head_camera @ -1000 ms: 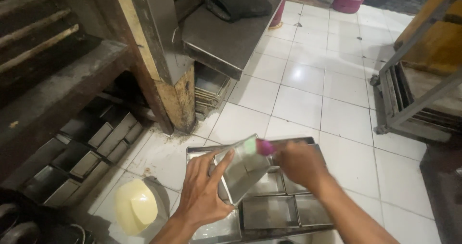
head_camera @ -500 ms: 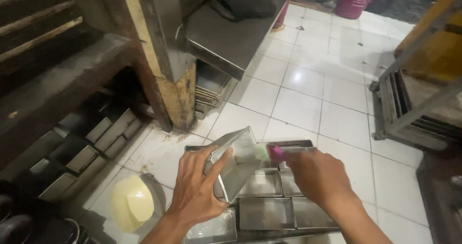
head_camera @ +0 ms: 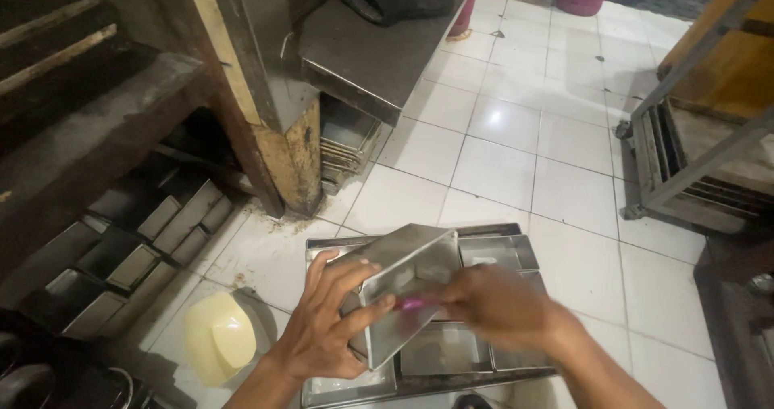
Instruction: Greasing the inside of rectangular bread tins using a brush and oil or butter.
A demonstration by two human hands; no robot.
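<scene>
Left hand (head_camera: 322,328) has a closed grip on a rectangular metal loaf tin (head_camera: 407,284): fingers wrapped over the near long wall, thumb underneath. Tin is tilted up on edge, open mouth turned toward the right hand; likely held that way so the inside is reachable.

Right hand (head_camera: 492,304) is motion-blurred, grip closed on a small pink-handled tool (head_camera: 413,303), probably a brush, with its tip inside the tin. Can't tell what the tip touches.

Directly below both grips: a metal tray (head_camera: 355,385) on the white tiled floor (head_camera: 500,167), carrying more empty tins (head_camera: 493,252) packed wall to wall. No free slot visible under the held tin; it hangs clear above them.

Left of the left grip: a pale yellow bowl (head_camera: 218,340) on the floor, near. Beyond it, further tins (head_camera: 145,248) stacked under a dark wooden bench (head_camera: 97,127).

Open room: bare tile ahead and right of the right grip. A metal rack (head_camera: 685,159) stands well apart, far right. A wooden post (head_camera: 278,118) closes the forward-left side.
</scene>
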